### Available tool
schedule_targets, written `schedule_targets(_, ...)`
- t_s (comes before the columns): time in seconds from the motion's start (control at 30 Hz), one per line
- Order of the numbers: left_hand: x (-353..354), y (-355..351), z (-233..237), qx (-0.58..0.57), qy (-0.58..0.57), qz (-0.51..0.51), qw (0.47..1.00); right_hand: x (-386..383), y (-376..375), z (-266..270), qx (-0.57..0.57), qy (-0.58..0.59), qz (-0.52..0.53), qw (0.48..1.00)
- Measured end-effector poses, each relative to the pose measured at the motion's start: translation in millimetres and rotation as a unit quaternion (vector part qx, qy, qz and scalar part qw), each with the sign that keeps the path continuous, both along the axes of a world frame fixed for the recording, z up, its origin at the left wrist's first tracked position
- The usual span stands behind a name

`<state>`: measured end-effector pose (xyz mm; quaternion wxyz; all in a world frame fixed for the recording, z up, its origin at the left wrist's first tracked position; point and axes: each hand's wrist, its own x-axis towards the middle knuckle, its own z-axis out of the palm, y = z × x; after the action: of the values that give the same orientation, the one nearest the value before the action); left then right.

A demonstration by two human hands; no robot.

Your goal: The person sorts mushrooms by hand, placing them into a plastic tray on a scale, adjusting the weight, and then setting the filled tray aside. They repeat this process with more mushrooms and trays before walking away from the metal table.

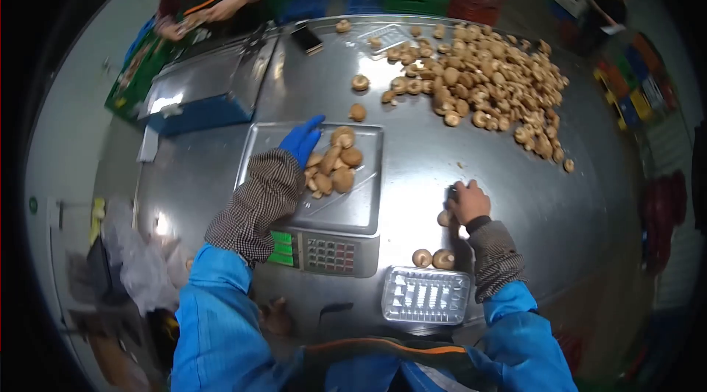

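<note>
Two hands, left (302, 143) open by mushrooms (337, 160) on scale (372, 200), right (470, 204) curled, grip unclear

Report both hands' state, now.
Left hand: open, beside the mushrooms on the scale.
Right hand: fingers curled near a loose mushroom; grip cannot be told.

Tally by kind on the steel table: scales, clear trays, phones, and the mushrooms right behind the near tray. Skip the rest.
Scale: 1
Clear trays: 2 (near tray, far tray by the pile)
Phone: 1
Mushrooms behind near tray: 2 (left one, right one)
Total: 6
</note>
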<state>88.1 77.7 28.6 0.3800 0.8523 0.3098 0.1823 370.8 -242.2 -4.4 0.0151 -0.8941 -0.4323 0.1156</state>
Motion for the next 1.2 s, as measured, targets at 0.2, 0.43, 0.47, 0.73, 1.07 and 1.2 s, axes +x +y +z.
schedule_targets(0.2,-66.4,-9.5,17.9,-0.213,-0.052,0.209,0.953,-9.4,16.8,23.9,0.188,0.205,-0.059,0.959)
schedule_targets(0.43,-132.9,-66.5,32.5,-0.187,-0.075,0.219,0.955,-32.8,32.3,9.8,0.042,-0.107,0.074,0.991)
schedule_targets(0.47,-136.8,-73.5,35.4,-0.191,-0.078,0.226,0.952,-26.2,28.9,-2.9,-0.022,-0.102,0.051,0.993)
schedule_targets(0.73,-140.8,-85.7,26.0,-0.167,-0.057,0.23,0.957,-61.2,41.5,31.8,0.256,0.097,0.125,0.954)
schedule_targets(1.07,-58.1,-71.7,16.5,0.06,0.138,0.038,0.988,-74.8,77.0,-18.6,0.137,0.14,0.173,0.965)
schedule_targets(1.2,-65.2,-72.0,12.2,0.053,0.054,0.03,0.997,-76.0,78.0,-10.1,0.13,0.284,0.062,0.948)
